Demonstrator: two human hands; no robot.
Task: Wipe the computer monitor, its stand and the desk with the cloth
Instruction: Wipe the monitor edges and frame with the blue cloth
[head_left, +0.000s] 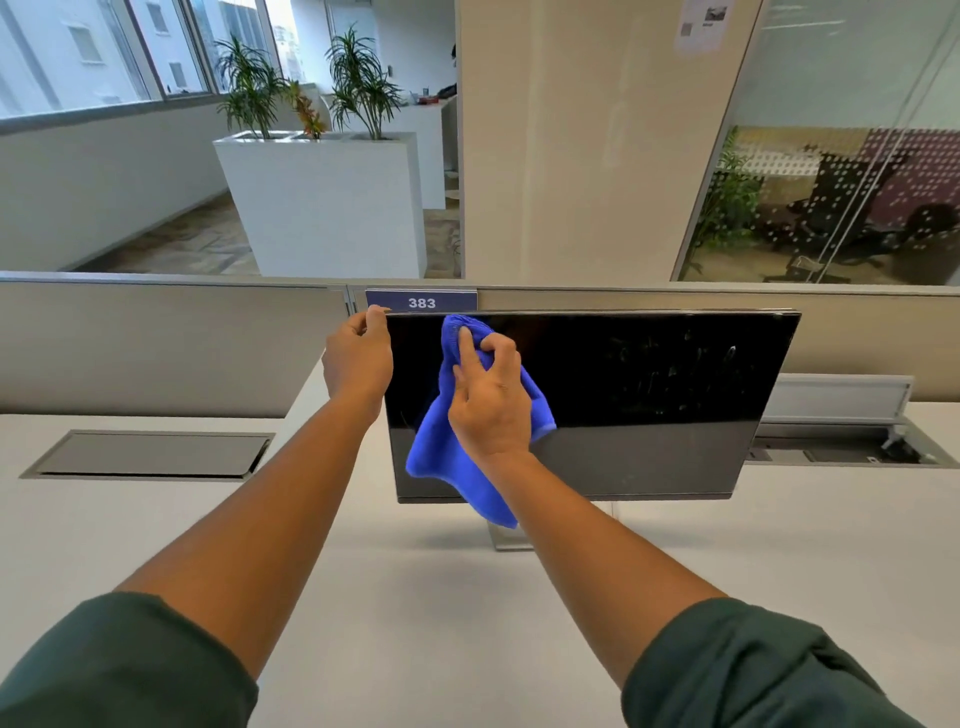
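Blue cloth (457, 457) pressed by right hand (491, 400) to upper-left monitor (649, 405) screen, left hand (358, 358) pinching top corner: keep bracing, sweep overlapping strokes rightward toward visible smudges, with stand (501, 538) and desk (415, 597) pending.

The monitor (623, 395) has a glossy black screen, smeared toward its right edge. The cloth (441, 457) is soft, fuzzy blue microfibre. The desk (415, 597) is smooth matt white. The stand (506, 538) looks like brushed silver metal.
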